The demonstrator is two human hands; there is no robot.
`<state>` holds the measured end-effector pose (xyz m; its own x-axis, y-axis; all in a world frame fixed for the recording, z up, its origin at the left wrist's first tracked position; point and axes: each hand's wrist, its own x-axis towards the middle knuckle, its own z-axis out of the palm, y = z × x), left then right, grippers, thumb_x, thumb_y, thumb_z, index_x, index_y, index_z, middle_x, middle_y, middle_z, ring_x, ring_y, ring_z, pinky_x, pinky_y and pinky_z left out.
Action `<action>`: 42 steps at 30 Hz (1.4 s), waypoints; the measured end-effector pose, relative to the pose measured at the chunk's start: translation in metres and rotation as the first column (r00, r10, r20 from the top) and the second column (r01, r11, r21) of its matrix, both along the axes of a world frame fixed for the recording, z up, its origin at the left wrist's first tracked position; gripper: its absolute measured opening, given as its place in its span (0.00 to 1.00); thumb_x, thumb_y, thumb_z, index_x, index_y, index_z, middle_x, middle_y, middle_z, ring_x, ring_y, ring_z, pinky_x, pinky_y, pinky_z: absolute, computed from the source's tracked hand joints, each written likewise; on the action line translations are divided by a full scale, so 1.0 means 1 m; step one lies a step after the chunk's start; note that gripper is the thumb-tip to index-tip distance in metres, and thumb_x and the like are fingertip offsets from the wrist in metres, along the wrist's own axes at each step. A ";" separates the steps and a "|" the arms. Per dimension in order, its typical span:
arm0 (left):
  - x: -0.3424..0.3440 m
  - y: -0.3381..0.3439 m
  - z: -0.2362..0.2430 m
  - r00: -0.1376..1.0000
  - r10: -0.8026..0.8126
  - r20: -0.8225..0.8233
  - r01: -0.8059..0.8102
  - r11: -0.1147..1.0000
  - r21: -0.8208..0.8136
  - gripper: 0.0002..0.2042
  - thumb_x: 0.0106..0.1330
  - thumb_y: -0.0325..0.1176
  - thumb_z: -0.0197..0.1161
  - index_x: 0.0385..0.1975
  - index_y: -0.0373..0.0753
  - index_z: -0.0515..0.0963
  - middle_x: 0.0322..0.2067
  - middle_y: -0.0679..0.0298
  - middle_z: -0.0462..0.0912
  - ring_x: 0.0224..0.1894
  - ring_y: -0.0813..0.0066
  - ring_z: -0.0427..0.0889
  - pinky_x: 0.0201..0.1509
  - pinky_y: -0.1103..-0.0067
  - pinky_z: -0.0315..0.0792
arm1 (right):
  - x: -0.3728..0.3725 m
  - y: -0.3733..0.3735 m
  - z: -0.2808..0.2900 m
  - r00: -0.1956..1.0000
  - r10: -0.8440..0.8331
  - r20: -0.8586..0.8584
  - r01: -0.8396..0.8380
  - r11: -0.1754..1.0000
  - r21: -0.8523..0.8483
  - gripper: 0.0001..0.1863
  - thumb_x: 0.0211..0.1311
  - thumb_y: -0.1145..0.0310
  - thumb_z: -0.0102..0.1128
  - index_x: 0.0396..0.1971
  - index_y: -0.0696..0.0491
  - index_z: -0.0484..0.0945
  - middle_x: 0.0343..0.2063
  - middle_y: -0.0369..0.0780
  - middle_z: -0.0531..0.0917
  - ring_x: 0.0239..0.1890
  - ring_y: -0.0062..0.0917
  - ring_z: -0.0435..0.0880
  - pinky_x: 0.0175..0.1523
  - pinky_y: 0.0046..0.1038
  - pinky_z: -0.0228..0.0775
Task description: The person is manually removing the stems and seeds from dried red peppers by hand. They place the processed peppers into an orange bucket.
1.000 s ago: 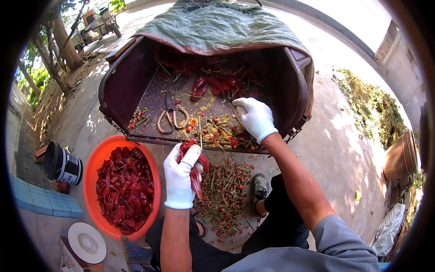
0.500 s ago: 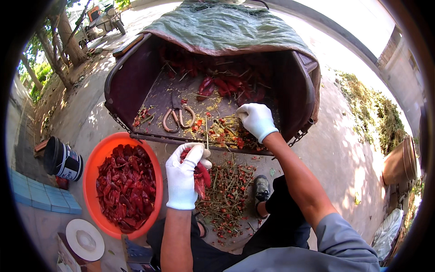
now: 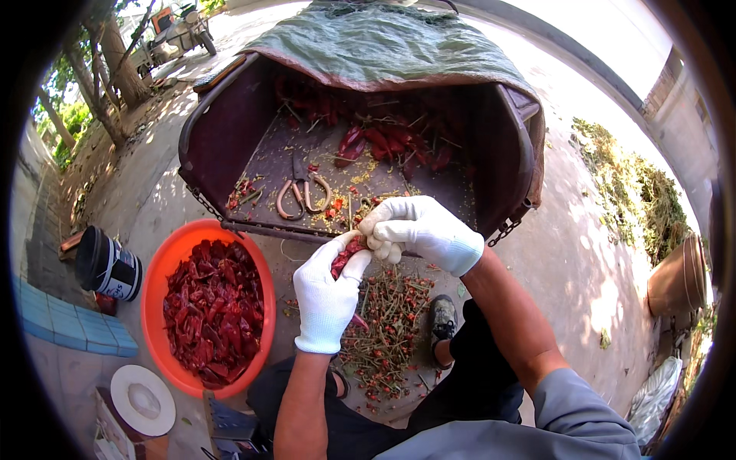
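My left hand (image 3: 326, 295), in a white knitted glove, is closed around dried red chili peppers (image 3: 346, 257); a red tip also pokes out below the palm. Against its fingertips, my gloved right hand (image 3: 418, 234) is pinched at the peppers' upper end. Its fingers hide whatever is between them. Both hands are at the front edge of a dark cart bed (image 3: 330, 234). In the bed, scissors (image 3: 303, 192) with tan-wrapped handles lie among yellow seeds, and more red chilies (image 3: 376, 144) are piled farther back. An orange basin (image 3: 157, 337) full of red chilies stands to the left.
Cut stems and red scraps (image 3: 387, 330) cover the ground between my feet. A green woven sheet (image 3: 391, 46) drapes over the cart's back. A black bucket (image 3: 96, 264) lies at the left, a brown bucket (image 3: 675, 276) at the right. Chains (image 3: 506, 230) hang at the cart's corners.
My right hand has come from the scraps inside the cart bed left and nearer, meeting my left hand. The left hand has risen slightly and shifted right, still holding chilies.
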<state>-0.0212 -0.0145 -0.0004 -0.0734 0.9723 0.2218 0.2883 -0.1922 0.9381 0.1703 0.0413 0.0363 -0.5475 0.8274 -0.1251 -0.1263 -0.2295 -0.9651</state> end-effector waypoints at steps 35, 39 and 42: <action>0.004 -0.011 0.005 0.830 0.000 0.558 0.090 0.987 -0.135 0.08 0.68 0.25 0.64 0.44 0.31 0.82 0.30 0.66 0.84 0.27 0.85 0.78 0.31 0.86 0.72 | -0.022 0.017 -0.041 0.708 -0.494 -0.505 0.214 0.831 -0.514 0.06 0.68 0.75 0.59 0.42 0.56 0.76 0.32 0.32 0.79 0.27 0.13 0.77 0.30 0.15 0.71; -0.015 -0.011 0.009 0.769 0.081 0.634 0.008 0.991 -0.136 0.07 0.71 0.29 0.61 0.43 0.33 0.79 0.29 0.64 0.82 0.27 0.80 0.78 0.33 0.83 0.75 | 0.018 0.055 -0.032 0.703 -0.705 0.095 0.670 0.701 0.243 0.12 0.66 0.76 0.61 0.48 0.60 0.80 0.42 0.41 0.85 0.43 0.22 0.85 0.45 0.23 0.79; -0.020 -0.007 0.010 0.688 0.015 0.726 0.111 0.986 -0.125 0.08 0.70 0.28 0.61 0.44 0.34 0.78 0.31 0.64 0.81 0.29 0.78 0.79 0.36 0.81 0.75 | 0.038 0.079 -0.070 0.447 -0.805 0.390 0.333 0.554 0.763 0.21 0.60 0.76 0.60 0.54 0.50 0.80 0.47 0.46 0.84 0.47 0.35 0.85 0.52 0.35 0.77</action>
